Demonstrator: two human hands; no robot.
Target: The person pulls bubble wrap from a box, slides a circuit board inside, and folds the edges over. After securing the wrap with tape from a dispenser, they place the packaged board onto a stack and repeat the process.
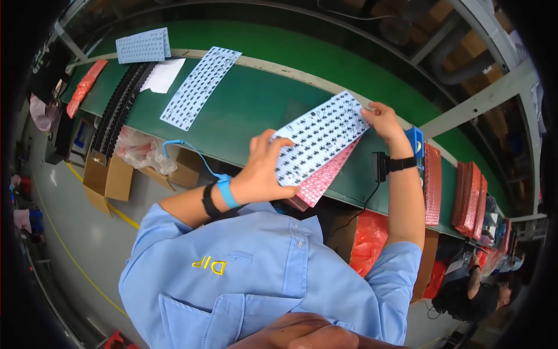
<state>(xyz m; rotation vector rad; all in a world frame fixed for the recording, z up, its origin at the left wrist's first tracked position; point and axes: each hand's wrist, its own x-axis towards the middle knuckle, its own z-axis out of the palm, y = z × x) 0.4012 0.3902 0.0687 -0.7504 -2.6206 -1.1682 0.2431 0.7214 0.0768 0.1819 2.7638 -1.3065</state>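
A white keyboard circuit board (319,136), dotted with rows of black marks, is held tilted above the bench. My left hand (261,168) grips its left end, thumb at the lower corner and fingers spread along the edge. At the far right corner, my right hand (383,121) pinches the board between thumb and fingers. Pink bubble wrap (326,174) shows beneath the board; whether the two touch is hidden. Another such board (200,87) lies flat on the green bench, to the left of my hands.
Boards (142,46) lean at the bench's far left, near black slotted racks (122,104) and white paper (164,75). Red bubble-wrap stacks (468,198) stand right. Cardboard boxes (107,180) sit below the green bench (250,93). A person (474,296) is at lower right.
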